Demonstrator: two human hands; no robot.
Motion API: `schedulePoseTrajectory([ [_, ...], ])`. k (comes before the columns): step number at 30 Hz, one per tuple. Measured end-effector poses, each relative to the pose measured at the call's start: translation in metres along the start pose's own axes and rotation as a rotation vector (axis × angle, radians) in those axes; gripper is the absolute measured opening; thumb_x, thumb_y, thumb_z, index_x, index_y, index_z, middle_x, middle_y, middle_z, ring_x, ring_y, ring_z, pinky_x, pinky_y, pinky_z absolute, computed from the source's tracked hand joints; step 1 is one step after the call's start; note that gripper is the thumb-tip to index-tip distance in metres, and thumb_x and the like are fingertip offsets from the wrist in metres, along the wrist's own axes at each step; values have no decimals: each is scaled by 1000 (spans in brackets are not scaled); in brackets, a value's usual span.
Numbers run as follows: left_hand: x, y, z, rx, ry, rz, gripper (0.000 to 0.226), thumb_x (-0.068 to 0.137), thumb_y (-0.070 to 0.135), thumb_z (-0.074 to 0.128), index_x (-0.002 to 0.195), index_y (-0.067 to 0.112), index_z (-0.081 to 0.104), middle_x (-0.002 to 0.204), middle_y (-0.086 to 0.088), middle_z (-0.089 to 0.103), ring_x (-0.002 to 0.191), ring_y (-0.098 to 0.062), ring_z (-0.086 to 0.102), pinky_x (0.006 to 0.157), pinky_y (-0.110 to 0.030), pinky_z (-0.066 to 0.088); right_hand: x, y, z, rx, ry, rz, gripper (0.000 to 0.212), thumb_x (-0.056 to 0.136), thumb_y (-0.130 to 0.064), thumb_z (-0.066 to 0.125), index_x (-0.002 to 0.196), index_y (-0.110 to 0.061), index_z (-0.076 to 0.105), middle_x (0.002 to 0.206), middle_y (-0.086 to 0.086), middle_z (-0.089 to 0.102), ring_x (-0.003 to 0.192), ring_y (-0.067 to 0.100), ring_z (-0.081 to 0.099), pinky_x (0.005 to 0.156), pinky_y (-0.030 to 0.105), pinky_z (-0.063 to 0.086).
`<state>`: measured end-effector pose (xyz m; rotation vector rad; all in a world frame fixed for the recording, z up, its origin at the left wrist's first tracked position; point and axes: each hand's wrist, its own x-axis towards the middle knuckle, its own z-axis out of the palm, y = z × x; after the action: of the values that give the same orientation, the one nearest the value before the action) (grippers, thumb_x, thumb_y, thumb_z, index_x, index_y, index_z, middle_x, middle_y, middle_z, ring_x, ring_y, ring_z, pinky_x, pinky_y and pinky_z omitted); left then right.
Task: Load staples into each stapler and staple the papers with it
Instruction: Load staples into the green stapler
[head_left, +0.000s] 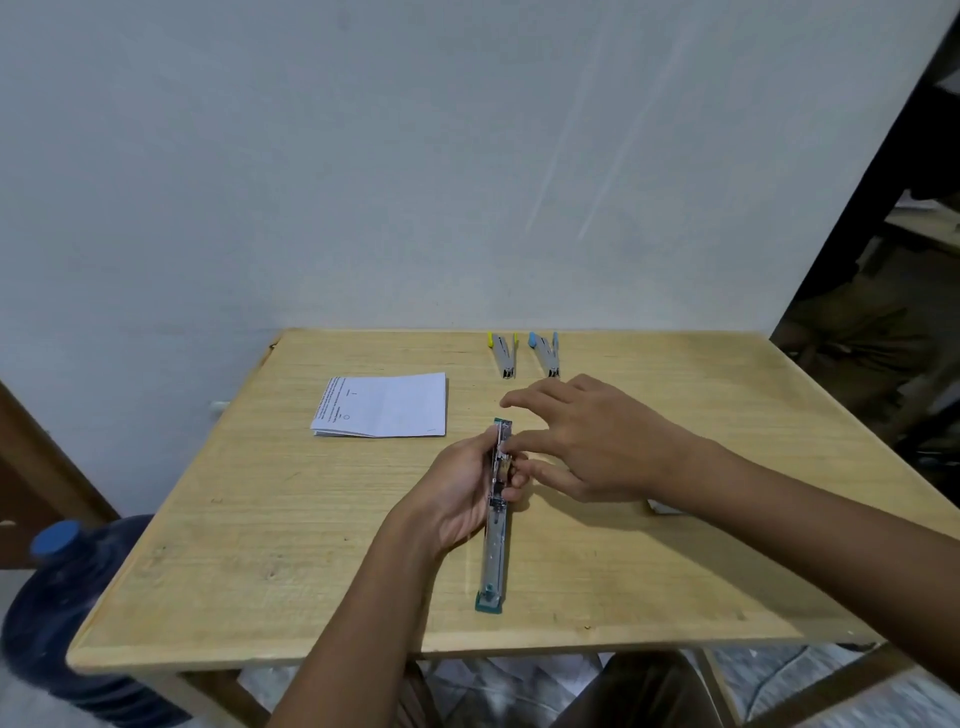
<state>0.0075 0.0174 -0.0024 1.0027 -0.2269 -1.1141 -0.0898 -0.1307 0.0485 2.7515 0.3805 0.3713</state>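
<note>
A green stapler (493, 551) lies flipped fully open in the middle of the wooden table (260, 545), its metal channel facing up. My left hand (457, 493) grips its far half from the left. My right hand (587, 441) reaches in from the right, fingertips at the channel near the stapler's far end; whether they hold staples I cannot tell. A yellow stapler (503, 355) and a blue stapler (545, 353) lie at the back edge. A stack of folded papers (384, 405) sits to the back left.
A small white object (662, 506) peeks out from under my right forearm. A blue water jug (67, 613) stands on the floor left of the table. A pale wall rises directly behind the table, and dark furniture stands at the right.
</note>
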Motion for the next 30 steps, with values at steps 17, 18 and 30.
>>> schedulePoseTrajectory([
  [17,3,-2,-1,-36,-22,-27,29,107,28,32,108,4,48,70,-13,53,55,-17,48,44,-24,37,-6,-8,9,200,39,135,42,99,-49,34,121,-35,66,136,1,56,120,20,54,85,39,49],
  [18,3,-2,-1,-32,-26,-22,30,107,28,31,108,3,49,70,-12,53,55,-17,47,45,-24,36,-6,-10,9,227,53,164,43,99,-50,32,121,-34,66,134,0,56,119,18,54,85,37,49],
  [30,8,-4,-5,-85,1,-46,30,107,29,31,108,4,45,75,-14,52,55,-18,47,45,-26,38,-12,-50,27,885,369,494,10,87,-20,74,96,-19,75,88,-13,71,83,5,67,73,33,56],
])
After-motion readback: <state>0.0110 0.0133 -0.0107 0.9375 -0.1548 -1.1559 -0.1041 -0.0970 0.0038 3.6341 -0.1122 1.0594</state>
